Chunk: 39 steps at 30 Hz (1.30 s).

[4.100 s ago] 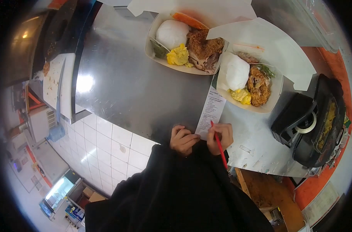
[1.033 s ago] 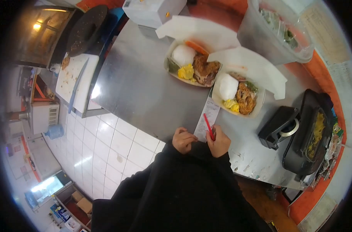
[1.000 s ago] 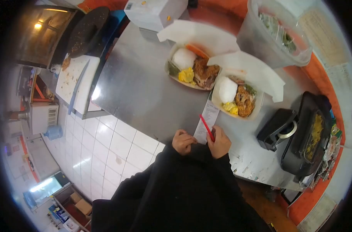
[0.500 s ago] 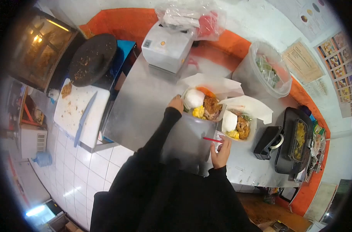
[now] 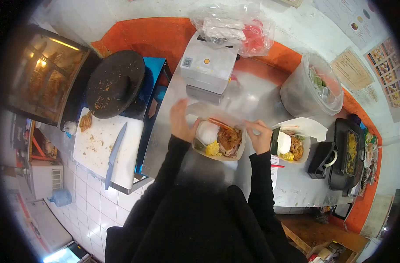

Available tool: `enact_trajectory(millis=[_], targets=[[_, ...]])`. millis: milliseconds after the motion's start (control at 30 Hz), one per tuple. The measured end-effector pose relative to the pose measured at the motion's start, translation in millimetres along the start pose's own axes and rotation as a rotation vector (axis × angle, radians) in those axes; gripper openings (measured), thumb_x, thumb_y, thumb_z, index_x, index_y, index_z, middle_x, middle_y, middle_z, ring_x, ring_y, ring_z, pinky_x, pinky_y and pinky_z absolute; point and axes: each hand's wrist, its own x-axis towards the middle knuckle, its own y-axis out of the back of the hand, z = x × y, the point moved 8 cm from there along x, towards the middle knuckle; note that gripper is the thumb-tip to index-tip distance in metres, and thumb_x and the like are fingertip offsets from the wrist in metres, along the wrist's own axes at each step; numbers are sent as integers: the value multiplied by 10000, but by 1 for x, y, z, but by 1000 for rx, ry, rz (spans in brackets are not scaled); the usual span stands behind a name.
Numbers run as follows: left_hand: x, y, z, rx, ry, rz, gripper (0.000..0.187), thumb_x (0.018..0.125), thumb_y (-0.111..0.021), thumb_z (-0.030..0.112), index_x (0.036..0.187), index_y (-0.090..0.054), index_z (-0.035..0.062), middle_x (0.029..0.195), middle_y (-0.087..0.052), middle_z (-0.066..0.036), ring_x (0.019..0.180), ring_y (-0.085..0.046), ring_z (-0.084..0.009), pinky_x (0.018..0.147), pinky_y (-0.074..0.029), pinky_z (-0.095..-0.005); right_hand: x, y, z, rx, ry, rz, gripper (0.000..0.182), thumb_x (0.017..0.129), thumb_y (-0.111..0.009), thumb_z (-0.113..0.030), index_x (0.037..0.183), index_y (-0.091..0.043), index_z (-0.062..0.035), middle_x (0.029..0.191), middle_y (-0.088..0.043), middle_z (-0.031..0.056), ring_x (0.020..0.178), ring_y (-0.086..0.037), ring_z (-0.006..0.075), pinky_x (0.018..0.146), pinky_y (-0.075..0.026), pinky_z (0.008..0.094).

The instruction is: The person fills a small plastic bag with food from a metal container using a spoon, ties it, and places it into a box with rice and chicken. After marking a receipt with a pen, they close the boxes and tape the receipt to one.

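Observation:
A paper food box [image 5: 226,157] with rice, yellow corn and a piece of fried chicken [image 5: 229,140] stands open on the steel table before me. At its left side is my left hand [image 5: 182,122], smeared by motion, thumb and fingers apart and holding nothing. My right hand [image 5: 260,135] pinches the edge of the box's raised lid [image 5: 222,115] at the right corner; the lid is blurred. Right of that hand is a second open food box [image 5: 312,127] with rice, corn and chicken. Near my right sleeve lies a red pen [image 5: 277,166] on a paper slip [image 5: 274,175].
A white label printer [image 5: 211,65] stands behind, beside a plastic bag [image 5: 233,28]. At right are a clear tub [image 5: 309,87], a tape dispenser [image 5: 320,160] and a black tray [image 5: 333,149]. To the left, a knife [image 5: 116,153] lies on a white cutting board [image 5: 99,149].
The nearer food box has shifted left, away from the second box, and its lid is moving. My right hand has gone from the pen and slip up to the lid; my left hand has lifted.

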Motion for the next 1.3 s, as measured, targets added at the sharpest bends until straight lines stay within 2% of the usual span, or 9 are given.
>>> enact_trajectory(millis=[33, 100, 233, 300, 467, 600, 867, 1000, 1300], targets=[[6, 8, -7, -2, 3, -1, 441, 722, -569, 98, 1128, -419, 14, 1042, -459, -174, 974, -449, -318, 805, -375, -401, -3, -1, 3, -3, -3, -1, 302, 626, -556, 74, 833, -663, -118, 762, -561, 30, 874, -518, 220, 655, -430, 283], [-41, -45, -8, -372, 47, -1306, 422, 690, -584, 60, 1102, -499, 88, 1129, -415, -177, 1063, -389, -346, 852, -352, -416, -18, -10, -3, 17, 240, -50, 356, 599, -561, 77, 848, -668, -153, 807, -547, 34, 856, -515, 202, 668, -435, 278], [-110, -39, 4, -416, -149, -1133, 377, 705, -570, 53, 1070, -548, 145, 1206, -374, -182, 1128, -353, -333, 907, -330, -360, -50, -38, 29, 16, 191, 38, 303, 619, -563, 48, 823, -674, -147, 1191, -423, 142, 1054, -457, 272, 891, -353, 289], [-190, -68, -44, -974, 994, -1038, 384, 724, -558, 54, 1099, -526, 134, 1282, -297, -186, 1174, -311, -312, 944, -295, -322, -60, -54, 39, 146, 174, 19, 359, 678, -514, 39, 963, -627, -147, 1285, -322, 168, 1145, -383, 275, 938, -299, 291], [-135, -61, -31, -1087, 1186, -806, 290, 818, -413, 37, 1080, -531, 76, 1040, -559, -98, 980, -511, -155, 860, -371, -236, -47, -47, 32, 214, -11, -99, 476, 775, -367, 21, 1220, -403, -147, 1215, -422, 152, 1115, -421, 210, 910, -322, 261], [-108, -71, -30, -965, 327, -1034, 278, 811, -432, 47, 1070, -532, 69, 996, -575, -88, 909, -526, -145, 825, -390, -240, -29, -34, 27, 190, -130, -312, 426, 794, -422, -27, 1206, -421, -138, 1164, -487, 96, 1063, -468, 177, 884, -342, 240], [-99, -22, -2, -848, 671, -977, 362, 734, -575, 128, 1092, -527, 129, 1127, -483, -145, 1058, -463, -250, 856, -386, -295, -60, -48, 19, 817, -133, -451, 720, 737, -599, -209, 1316, -187, -91, 1349, -170, 165, 1216, -262, 234, 998, -148, 298], [-149, -31, -15, -1084, 928, -1011, 485, 676, -645, 124, 1134, -496, 176, 1310, -270, -171, 1187, -303, -332, 909, -349, -357, -71, -51, 18, 244, 180, -479, 684, 730, -596, -164, 1309, -233, -138, 1354, -122, 190, 1207, -282, 287, 982, -220, 315], [-127, -9, 15, -512, 299, -1016, 419, 712, -595, 135, 1119, -499, 136, 1277, -331, -122, 1135, -380, -295, 934, -313, -400, -88, -62, 16, -404, 419, -280, 546, 724, -571, -79, 1225, -382, -185, 1323, -199, 197, 1144, -334, 381, 882, -387, 369]])
